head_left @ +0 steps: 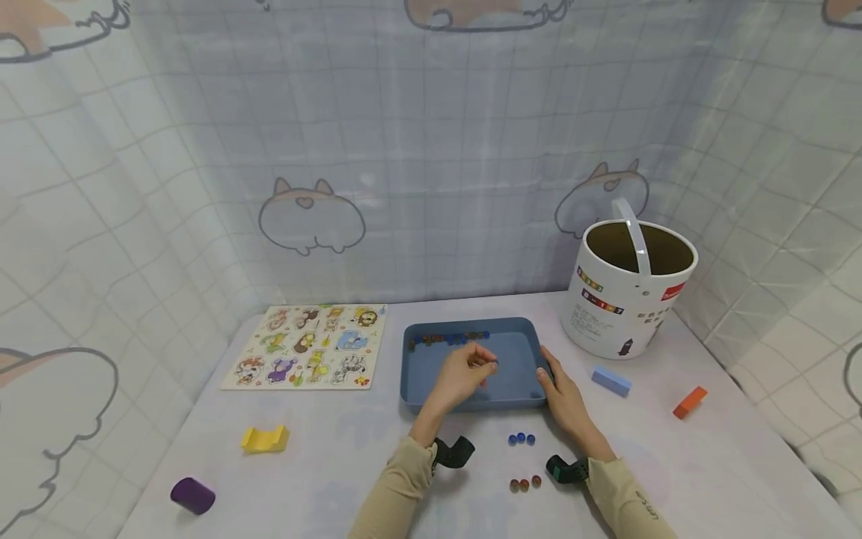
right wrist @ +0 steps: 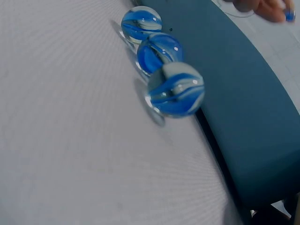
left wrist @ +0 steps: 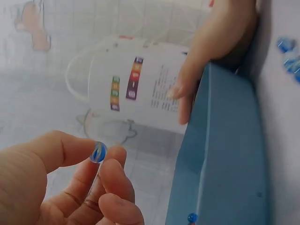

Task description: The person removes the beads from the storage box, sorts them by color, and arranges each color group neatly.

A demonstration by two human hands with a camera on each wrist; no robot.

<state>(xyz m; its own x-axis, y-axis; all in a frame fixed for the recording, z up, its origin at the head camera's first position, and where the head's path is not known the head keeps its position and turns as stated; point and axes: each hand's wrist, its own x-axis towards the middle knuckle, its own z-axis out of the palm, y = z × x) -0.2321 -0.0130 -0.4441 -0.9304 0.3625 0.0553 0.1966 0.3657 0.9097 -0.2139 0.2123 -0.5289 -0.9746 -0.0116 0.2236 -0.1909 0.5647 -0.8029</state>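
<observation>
My left hand [head_left: 463, 374] is over the blue-grey tray [head_left: 515, 393], pinching a clear glass marble [left wrist: 98, 152] with blue swirls between thumb and fingertips. At the tray's right side, my right hand [head_left: 568, 400] grips the wall, its thumb over the rim. Along the back inside the tray runs a row of blue and brown marbles [head_left: 447, 339]. Three blue swirled marbles [right wrist: 176, 89] sit on the table in front of the tray. Nearer the front edge are three reddish-brown marbles [head_left: 524, 485].
A white bucket [head_left: 606, 314] with a handle stands behind right. Beside it lie a blue block [head_left: 611, 381] and an orange block [head_left: 690, 402]. To the left are an animal puzzle board [head_left: 303, 359], a yellow notched block [head_left: 265, 439] and a purple cylinder [head_left: 192, 495].
</observation>
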